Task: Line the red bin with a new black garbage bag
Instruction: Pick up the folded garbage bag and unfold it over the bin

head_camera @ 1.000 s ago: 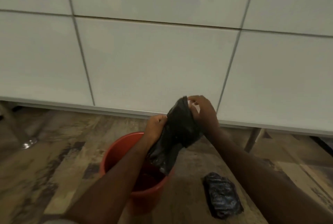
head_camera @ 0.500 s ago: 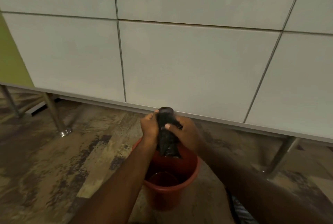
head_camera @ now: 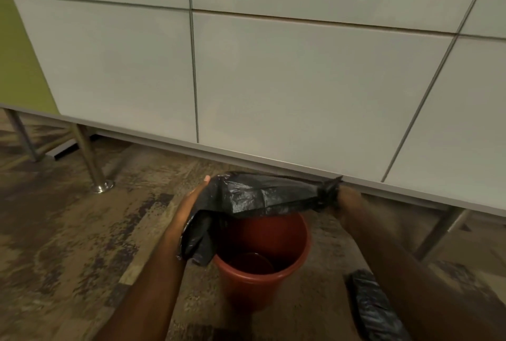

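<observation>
The red bin (head_camera: 267,283) stands upright on the floor, low in the middle of the view, with nothing inside it. Stretched sideways above its rim is a black garbage bag (head_camera: 262,195). My left hand (head_camera: 191,203) holds the bag's left part, and loose plastic hangs down from it beside the bin. My right hand (head_camera: 346,201) pinches the bag's bunched right end. Both forearms reach in from the bottom edge.
A folded bundle of black bags (head_camera: 375,310) lies on the floor right of the bin, partly behind my right arm. White cabinet fronts (head_camera: 301,88) on metal legs (head_camera: 90,159) stand close behind the bin. The floor is wood-patterned.
The bag was bunched upright between both hands held close together. My hands have moved apart and the bag is now pulled out sideways over the bin. The view shifted slightly.
</observation>
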A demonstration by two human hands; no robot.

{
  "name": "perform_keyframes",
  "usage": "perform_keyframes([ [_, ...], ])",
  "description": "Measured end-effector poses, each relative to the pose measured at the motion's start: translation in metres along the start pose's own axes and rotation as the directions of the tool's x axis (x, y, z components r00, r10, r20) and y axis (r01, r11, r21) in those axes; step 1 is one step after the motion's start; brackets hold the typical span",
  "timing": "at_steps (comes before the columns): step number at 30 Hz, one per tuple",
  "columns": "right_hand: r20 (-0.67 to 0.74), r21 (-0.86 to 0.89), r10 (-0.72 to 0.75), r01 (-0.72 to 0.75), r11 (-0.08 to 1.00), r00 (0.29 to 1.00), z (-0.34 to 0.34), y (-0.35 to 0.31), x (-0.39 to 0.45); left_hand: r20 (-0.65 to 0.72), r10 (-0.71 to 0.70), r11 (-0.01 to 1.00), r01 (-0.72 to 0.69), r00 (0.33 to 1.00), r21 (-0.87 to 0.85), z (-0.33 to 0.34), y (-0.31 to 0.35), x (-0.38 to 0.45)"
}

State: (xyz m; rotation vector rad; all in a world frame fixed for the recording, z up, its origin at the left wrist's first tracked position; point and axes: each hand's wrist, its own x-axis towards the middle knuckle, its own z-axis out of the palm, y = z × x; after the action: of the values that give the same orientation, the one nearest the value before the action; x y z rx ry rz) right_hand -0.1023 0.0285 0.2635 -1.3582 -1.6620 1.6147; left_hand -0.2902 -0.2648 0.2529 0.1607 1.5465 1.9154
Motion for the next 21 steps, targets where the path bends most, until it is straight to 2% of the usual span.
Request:
perform_keyframes([
  [1,0.027,-0.094,0.05,-0.047,0.994,0.998,0.011,0.002,-0.002,0.006,-0.001,0.999,0.002,1.0,-0.034,0.003,-0.001,-0.006],
  [2,0.006,-0.144,0.02,-0.019,0.989,1.0,0.022,0.006,-0.003,0.014,-0.014,0.996,0.015,1.0,-0.088,0.007,-0.002,-0.013],
  [4,-0.065,-0.165,-0.185,0.173,0.971,0.981,0.043,0.01,-0.017,0.007,-0.056,0.972,0.056,0.998,-0.228,0.017,-0.004,-0.02],
  [6,-0.092,-0.238,-0.457,0.426,0.873,0.885,0.056,0.002,-0.038,-0.04,-0.076,0.949,0.06,0.996,-0.309,0.026,-0.006,-0.023],
  [7,-0.045,-0.252,-0.557,0.53,0.809,0.829,0.062,-0.006,-0.045,-0.074,-0.079,0.947,0.052,0.994,-0.316,0.028,-0.007,-0.023],
  [8,0.046,-0.195,-0.587,0.583,0.789,0.809,0.068,-0.017,-0.056,-0.113,-0.085,0.949,0.046,0.99,-0.313,0.03,-0.009,-0.021],
  [10,0.382,0.008,-0.493,0.53,0.848,0.782,0.077,-0.038,-0.076,-0.203,-0.095,0.952,0.03,0.975,-0.304,0.033,-0.015,-0.019],
  [12,0.694,0.01,-0.376,0.514,0.858,0.614,0.083,-0.05,-0.098,-0.285,-0.094,0.952,0.002,0.954,-0.305,0.035,-0.021,-0.018],
  [14,0.846,-0.096,-0.26,0.613,0.784,0.465,0.086,-0.047,-0.113,-0.355,-0.092,0.962,-0.009,0.93,-0.273,0.035,-0.026,-0.015],
  [16,0.905,-0.16,-0.167,0.677,0.718,0.391,0.09,-0.037,-0.124,-0.308,-0.137,0.955,0.042,0.942,-0.294,0.034,-0.028,-0.014],
  [17,0.909,-0.187,-0.158,0.717,0.671,0.385,0.093,-0.031,-0.127,-0.267,-0.16,0.948,0.072,0.95,-0.311,0.034,-0.028,-0.015],
  [19,0.889,-0.207,-0.233,0.799,0.564,0.395,0.099,-0.022,-0.131,-0.217,-0.188,0.937,0.109,0.958,-0.331,0.039,-0.026,-0.017],
  [21,0.837,-0.193,-0.37,0.849,0.491,0.404,0.103,-0.018,-0.129,-0.183,-0.186,0.934,0.116,0.965,-0.337,0.044,-0.022,-0.019],
])
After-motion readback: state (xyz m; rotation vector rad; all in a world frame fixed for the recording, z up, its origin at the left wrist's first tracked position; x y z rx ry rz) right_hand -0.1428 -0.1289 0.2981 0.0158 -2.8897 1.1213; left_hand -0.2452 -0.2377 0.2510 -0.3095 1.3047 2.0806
